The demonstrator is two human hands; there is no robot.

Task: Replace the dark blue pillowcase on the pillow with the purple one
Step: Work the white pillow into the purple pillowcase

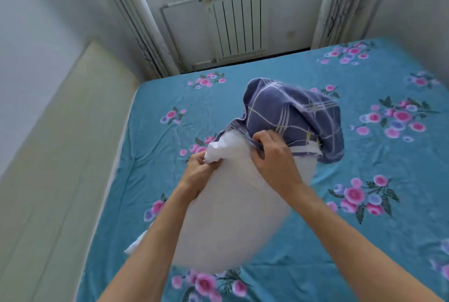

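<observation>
A white pillow (233,216) is held up over the bed, most of it bare. The dark blue checked pillowcase (291,117) covers only its far end, bunched and hanging to the right. My left hand (198,173) grips the pillow's near left corner. My right hand (272,156) grips the pillowcase's open hem where it meets the pillow. No purple pillowcase is in view.
The bed carries a turquoise sheet (376,241) with pink flowers. A pale padded headboard (60,168) runs along the left. Beyond the bed's far edge stand a white radiator (238,24) under a window and curtains at both sides.
</observation>
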